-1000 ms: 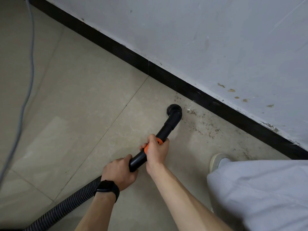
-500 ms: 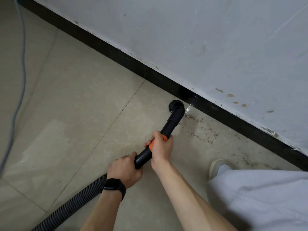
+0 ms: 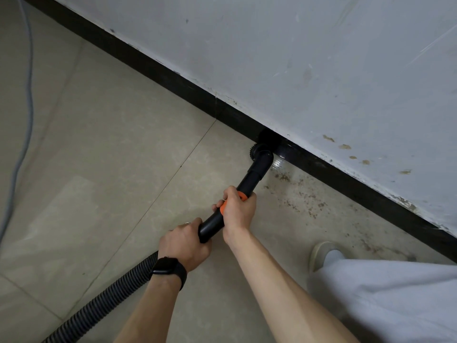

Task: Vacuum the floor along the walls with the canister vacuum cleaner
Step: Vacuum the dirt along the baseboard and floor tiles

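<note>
A black vacuum wand [image 3: 249,181] with an orange ring ends in a round brush nozzle [image 3: 262,152] that rests on the beige tile floor [image 3: 111,169], right against the black baseboard [image 3: 346,179]. My right hand [image 3: 238,210] grips the wand at the orange ring. My left hand [image 3: 184,245], with a black watch on its wrist, holds the wand's rear end where the ribbed hose [image 3: 106,300] joins. The canister itself is out of view.
Brown dirt specks [image 3: 304,196] lie on the tile to the right of the nozzle, along the baseboard. A grey cable [image 3: 27,115] runs down the left side of the floor. My shoe [image 3: 321,253] and pale trouser leg [image 3: 385,298] are at lower right. A scuffed white wall [image 3: 321,58] rises above the baseboard.
Both hands have pushed the wand forward, so the nozzle has slid from the open tile up to the baseboard.
</note>
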### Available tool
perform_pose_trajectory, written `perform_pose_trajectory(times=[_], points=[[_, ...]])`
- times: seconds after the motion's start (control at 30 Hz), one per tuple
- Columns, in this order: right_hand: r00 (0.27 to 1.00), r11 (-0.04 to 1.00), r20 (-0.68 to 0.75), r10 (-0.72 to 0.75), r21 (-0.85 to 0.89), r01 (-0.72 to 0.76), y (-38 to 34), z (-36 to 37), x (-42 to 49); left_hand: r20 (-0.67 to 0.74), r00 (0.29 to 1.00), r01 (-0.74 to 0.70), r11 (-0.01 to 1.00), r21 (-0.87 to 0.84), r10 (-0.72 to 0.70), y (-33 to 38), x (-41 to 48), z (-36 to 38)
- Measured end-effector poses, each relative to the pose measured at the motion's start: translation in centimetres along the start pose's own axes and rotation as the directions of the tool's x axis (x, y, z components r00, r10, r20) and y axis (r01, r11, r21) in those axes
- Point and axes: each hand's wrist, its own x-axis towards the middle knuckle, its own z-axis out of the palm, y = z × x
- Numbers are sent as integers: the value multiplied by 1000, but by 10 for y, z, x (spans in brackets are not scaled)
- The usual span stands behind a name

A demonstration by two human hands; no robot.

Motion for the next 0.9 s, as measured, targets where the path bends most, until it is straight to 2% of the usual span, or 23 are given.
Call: perform_pose_trajectory(times=[0.1,0.2,0.33,0.47,0.57,0.77,0.9], points=[[1000,1000,4,-2,-21,2,0,11,-1,-13,1000,18,999,-35,-18,-9,4,-3],[999,996,-30,-23,-84,20,-3,28,-3,39,998,59,986,-154,-54,-21,12,-11],[1000,977,-6,-28,-211,26,-7,56,-5,96,985,171,905,-389,-144,-33,21,-24],[999,946,53,-12,-323,29,-7,74,-8,160,967,251,828,-502,-197,-39,21,-27],[1000,932,8,-18,-363,20,-5,68,-10,181,969,237,842,-485,-168,-38,18,-25],[998,977,-60,-14,-212,1,9,29,-29,187,980,126,934,-333,-65,-36,-10,-14],[996,992,-89,15,-123,-26,42,9,-63,225,974,54,989,-139,-21,-58,-41,-12]])
